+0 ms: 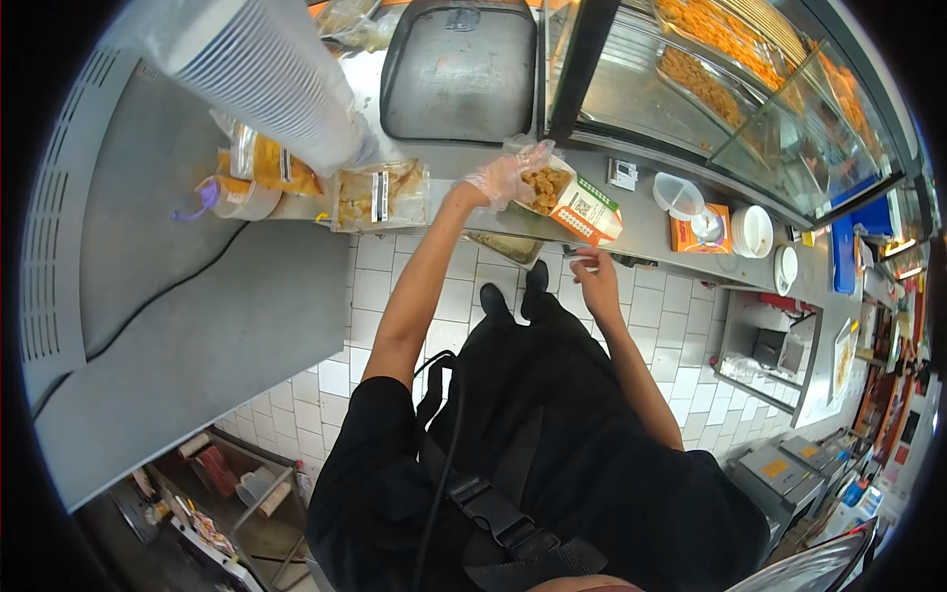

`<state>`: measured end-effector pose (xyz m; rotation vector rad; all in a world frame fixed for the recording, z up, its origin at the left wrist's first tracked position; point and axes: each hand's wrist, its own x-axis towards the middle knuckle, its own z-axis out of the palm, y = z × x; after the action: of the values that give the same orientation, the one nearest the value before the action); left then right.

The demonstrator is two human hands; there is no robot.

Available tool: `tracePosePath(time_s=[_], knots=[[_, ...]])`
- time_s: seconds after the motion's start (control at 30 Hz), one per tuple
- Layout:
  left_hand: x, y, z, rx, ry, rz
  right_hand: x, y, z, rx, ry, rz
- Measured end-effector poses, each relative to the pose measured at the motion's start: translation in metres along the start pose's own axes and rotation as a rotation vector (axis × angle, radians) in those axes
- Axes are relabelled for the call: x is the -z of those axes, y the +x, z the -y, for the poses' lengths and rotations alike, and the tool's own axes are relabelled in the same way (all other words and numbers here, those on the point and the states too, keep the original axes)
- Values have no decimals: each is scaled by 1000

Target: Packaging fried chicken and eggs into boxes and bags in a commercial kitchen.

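My left hand (509,180), in a clear plastic glove, grips the open end of a printed paper food box (586,211) at the counter's front edge. Its fingers reach along the far side, and the thumb is hidden. Small golden-brown fried pieces (544,190) fill the box's open end. The green, white and orange lid flap bears a printed code. My right hand (596,283) is bare, with bent fingers, just off the counter's front edge below the box. A small metallic thing shows by its fingertips; whether they touch it is unclear.
Behind the box stand a dark tray (459,74) and a glass display case (710,96) of fried food. To the left are stacked cups (274,81) and a labelled sealed pouch (380,196). A clear plastic container (677,195) and white tubs (753,231) sit right. An open container (507,247) is below.
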<state>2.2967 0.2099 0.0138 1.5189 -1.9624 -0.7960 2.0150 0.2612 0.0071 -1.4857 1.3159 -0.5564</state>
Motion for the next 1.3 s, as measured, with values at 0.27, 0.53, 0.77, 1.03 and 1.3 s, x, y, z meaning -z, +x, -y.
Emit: tracePosePath(time_s=[0.27, 0.53, 0.77, 1.03, 1.3], knots=[[21, -7, 18, 42, -347, -160, -39, 27, 0, -417, 989, 309], [-21, -30, 8, 236, -88, -490, -31, 72, -32, -202, 853, -143], [-9, 39, -89, 21, -3, -456, 1, 81, -57, -139, 897, -109], [53, 215, -219, -453, 582, -511, 76, 59, -91, -394, 429, 533], [88, 373, -229, -148, 688, -241, 151, -64, -279, -247, 61, 188]])
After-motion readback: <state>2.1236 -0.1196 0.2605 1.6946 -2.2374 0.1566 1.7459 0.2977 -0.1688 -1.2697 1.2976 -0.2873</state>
